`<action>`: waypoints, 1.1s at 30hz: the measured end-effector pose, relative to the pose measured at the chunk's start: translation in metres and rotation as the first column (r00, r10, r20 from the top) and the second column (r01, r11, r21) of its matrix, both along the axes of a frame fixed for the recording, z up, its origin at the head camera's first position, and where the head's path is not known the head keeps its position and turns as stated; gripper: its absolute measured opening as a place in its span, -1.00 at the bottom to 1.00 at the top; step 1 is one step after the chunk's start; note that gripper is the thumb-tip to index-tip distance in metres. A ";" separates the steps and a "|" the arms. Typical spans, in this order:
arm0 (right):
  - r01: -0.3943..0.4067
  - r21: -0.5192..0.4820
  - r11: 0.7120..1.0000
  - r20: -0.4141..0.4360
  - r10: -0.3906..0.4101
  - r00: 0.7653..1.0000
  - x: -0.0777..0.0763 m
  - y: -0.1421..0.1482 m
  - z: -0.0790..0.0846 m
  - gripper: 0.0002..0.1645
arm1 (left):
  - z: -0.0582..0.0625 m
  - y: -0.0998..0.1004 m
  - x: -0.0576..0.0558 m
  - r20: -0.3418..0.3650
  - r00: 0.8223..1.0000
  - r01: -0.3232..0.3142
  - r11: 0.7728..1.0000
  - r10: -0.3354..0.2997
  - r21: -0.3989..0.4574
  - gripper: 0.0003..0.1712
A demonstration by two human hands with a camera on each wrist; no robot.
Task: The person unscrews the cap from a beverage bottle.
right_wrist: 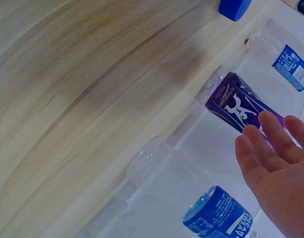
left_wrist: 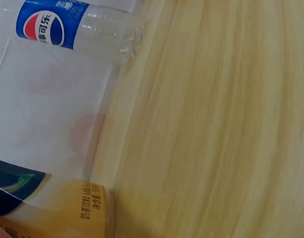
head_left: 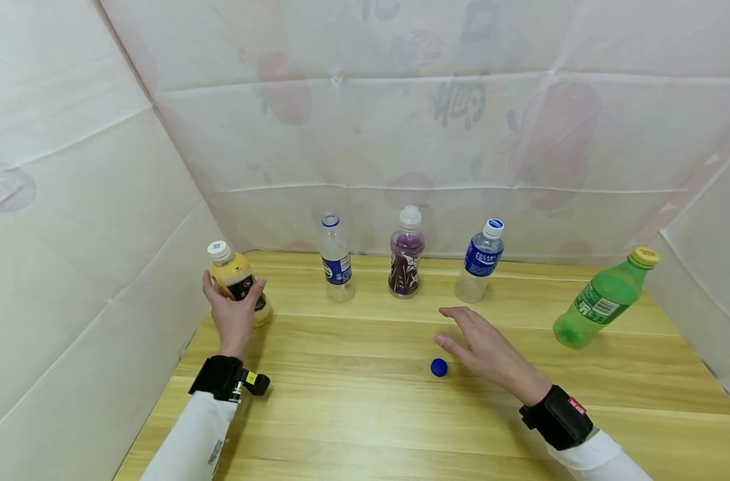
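My left hand (head_left: 234, 324) grips a yellow milk tea bottle (head_left: 229, 268) with a white cap, at the table's left side. Thumb and fingers lie on opposite sides of it; the bottle's lower part (left_wrist: 67, 210) shows in the left wrist view. Over the table, right of the middle, my right hand (head_left: 494, 351) holds nothing, its fingers extended. Just left of that hand a loose blue cap (head_left: 439, 367) lies on the wood. The clear Pepsi bottle (head_left: 336, 264) with a blue label stands uncapped behind.
Along the back stand a purple-labelled bottle (head_left: 407, 257) and a Pocari Sweat bottle (head_left: 482, 257), both with white caps. A green bottle (head_left: 605, 300) with a yellow cap stands on the right. White printed sheeting (head_left: 365, 133) borders the wooden table (head_left: 341, 414) behind and at both sides.
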State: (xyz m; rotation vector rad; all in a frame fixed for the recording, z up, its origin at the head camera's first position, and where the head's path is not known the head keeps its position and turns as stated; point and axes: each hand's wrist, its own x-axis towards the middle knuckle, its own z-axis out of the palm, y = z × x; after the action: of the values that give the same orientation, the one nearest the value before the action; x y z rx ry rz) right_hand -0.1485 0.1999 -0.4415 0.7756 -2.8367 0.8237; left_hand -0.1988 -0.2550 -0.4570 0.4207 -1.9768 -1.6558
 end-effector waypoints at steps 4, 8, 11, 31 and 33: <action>0.003 0.000 1.000 0.004 -0.003 1.000 0.001 0.001 0.000 -0.29 | -0.004 -0.003 -0.002 0.027 1.000 -0.008 0.999 0.009 -0.037 0.25; 0.003 -0.002 1.000 0.006 -0.003 1.000 0.001 0.000 0.000 -0.29 | -0.004 -0.003 -0.004 0.052 0.999 -0.012 0.998 0.015 -0.062 0.12; 0.003 -0.003 1.000 0.007 -0.003 1.000 0.001 0.000 0.000 -0.29 | -0.004 -0.003 -0.004 0.050 0.999 -0.016 0.998 0.019 -0.062 0.07; 0.074 -0.139 0.987 0.010 -0.073 0.997 0.003 -0.001 0.004 -0.16 | 0.018 0.046 0.014 -0.220 0.956 0.085 0.900 -0.195 -0.427 -0.14; 0.087 -0.167 0.982 0.029 -0.083 0.996 0.002 -0.002 0.005 -0.16 | 0.021 0.053 0.015 -0.227 0.944 0.108 0.871 -0.241 -0.479 -0.14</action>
State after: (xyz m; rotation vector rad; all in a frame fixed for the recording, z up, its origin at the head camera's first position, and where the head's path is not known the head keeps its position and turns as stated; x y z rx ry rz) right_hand -0.1464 0.1976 -0.4369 0.6223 -2.7510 1.0473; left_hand -0.1838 -0.2021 -0.4365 -0.1719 -2.1432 -1.1963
